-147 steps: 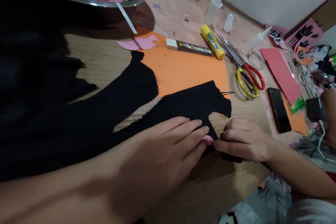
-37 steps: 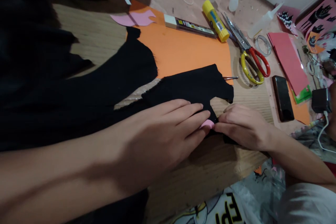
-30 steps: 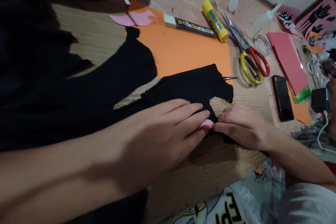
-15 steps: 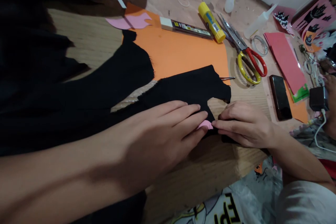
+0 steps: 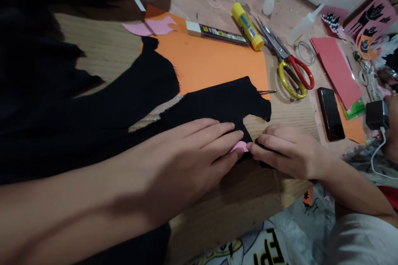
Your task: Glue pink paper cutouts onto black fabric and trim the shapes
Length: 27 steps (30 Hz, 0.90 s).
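Note:
Black fabric (image 5: 211,101) with cut, partly frayed edges spreads across the wooden board. My left hand (image 5: 192,153) reaches in from the left, palm down on the cloth. Its fingertips and thumb are closed on a small pink piece (image 5: 239,146), mostly hidden under them. Facing it from the right, my right hand (image 5: 286,149) has bent fingers pinching the black fabric's edge beside the pink piece's tip. An orange sheet (image 5: 214,62) lies partly under the cloth, with another pink cutout (image 5: 152,26) at its far left corner.
Beyond the cloth lie a pencil-lead case (image 5: 220,34), a yellow glue stick (image 5: 247,26) and scissors (image 5: 284,58). Squeeze bottles (image 5: 306,24) stand behind. To the right are a phone (image 5: 331,114), red sheets (image 5: 337,72) and a charger (image 5: 377,114). A thin metal-tipped tool (image 5: 266,91) pokes out from the fabric.
The whole view has shifted slightly, so things appear a little further left. My right hand's fingers have moved slightly; both hands stay at the pink piece and fabric edge.

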{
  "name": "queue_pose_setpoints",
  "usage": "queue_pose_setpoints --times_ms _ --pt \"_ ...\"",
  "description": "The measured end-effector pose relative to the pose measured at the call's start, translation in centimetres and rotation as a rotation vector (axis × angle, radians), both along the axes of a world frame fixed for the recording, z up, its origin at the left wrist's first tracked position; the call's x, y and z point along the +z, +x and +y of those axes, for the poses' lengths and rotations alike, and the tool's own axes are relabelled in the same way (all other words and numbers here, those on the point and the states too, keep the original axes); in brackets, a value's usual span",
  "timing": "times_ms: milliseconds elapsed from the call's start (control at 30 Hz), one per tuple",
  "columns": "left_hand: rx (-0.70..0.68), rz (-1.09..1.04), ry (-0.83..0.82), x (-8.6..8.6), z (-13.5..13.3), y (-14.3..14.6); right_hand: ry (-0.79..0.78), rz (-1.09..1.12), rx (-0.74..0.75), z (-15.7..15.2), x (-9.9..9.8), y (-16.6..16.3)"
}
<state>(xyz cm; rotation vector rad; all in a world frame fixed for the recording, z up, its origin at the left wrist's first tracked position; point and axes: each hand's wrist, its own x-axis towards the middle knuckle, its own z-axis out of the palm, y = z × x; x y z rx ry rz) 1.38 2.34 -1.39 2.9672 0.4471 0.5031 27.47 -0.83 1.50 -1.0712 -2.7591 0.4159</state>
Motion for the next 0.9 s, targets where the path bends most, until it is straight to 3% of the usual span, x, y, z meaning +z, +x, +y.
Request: queue_pose_setpoints --times_ms 267,400,567,900 --pt "-0.008 -0.094 0.071 -0.5 0.2 0.4 0.039 0.03 0.224 0.8 0.8 1.0" --pt "0.015 -0.08 -0.002 -0.9 0.2 0.4 0.025 0.062 0.23 0.9 0.8 1.1" --pt "0.007 -0.059 0.017 -1.3 0.1 0.1 0.014 0.159 0.2 0.9 0.5 1.3" --pt "-0.019 -0.103 0.006 -1.1 0.4 -0.2 0.15 -0.073 0.265 0.5 0.6 1.0"
